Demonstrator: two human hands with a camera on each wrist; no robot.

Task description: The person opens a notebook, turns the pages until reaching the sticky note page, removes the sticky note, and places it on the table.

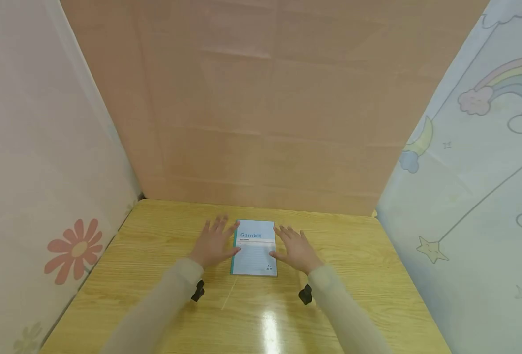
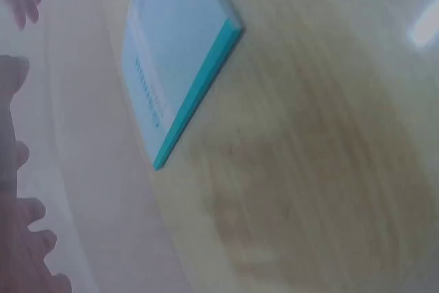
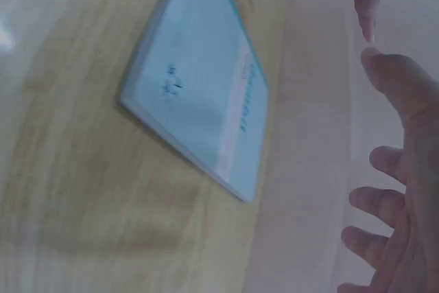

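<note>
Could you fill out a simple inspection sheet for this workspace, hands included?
Surface: yellowish wood-grain table, with glare near the front.
Job's things: one closed notebook marked "Gambit", lying flat.
Clutter: nothing seen.
Left hand: fingers spread, hovering by the notebook's left edge, holding nothing.
Right hand: likewise, by its right edge.
Cables: none certain; a thin pale line on the table is unclear.
Surroundings: brownish backdrop behind; flower-printed sheet left; rainbow-printed sheet right.

My head feed puts the notebook (image 1: 255, 256) on the table (image 1: 358, 265); from it, the left hand (image 1: 213, 244) is at nine o'clock, the right hand (image 1: 299, 250) at three; the back panel (image 1: 265, 108) stands at twelve, behind the table.
</note>
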